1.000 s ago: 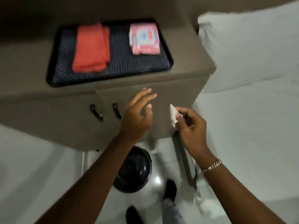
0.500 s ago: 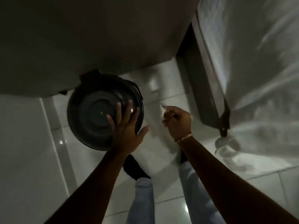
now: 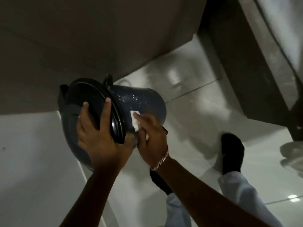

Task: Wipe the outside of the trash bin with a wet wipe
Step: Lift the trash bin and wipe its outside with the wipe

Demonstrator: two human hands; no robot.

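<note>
Trash bin: a dark blue bin (image 3: 144, 104) with a black lid (image 3: 91, 104), tipped on its side with the lid end toward the person and the base pointing away to the right; it is below the edge of the brown cabinet (image 3: 98, 38) and over the pale tiled floor (image 3: 196, 112). Whether it touches the floor cannot be told.
Left hand: the left hand (image 3: 100, 136) has its grip closed on the bin's lid end, fingers (image 3: 107, 108) spread over the lid and thumb curled under the rim.
Right hand: the right hand (image 3: 150, 136) holds its grip narrow on the wet wipe, pressing it flat against the bin's side wall just beside the rim.
Wet wipe: a small white wet wipe (image 3: 135, 119), partly under the fingertips, touching the bin's outer wall.
Wrist: a chain bracelet (image 3: 161, 159) on the right wrist.
Feet: 2 dark socks (image 3: 232, 154) on the floor, pale trouser legs (image 3: 242, 190) above them.
Right edge: a bed frame (image 3: 246, 71) with pale bedding.
</note>
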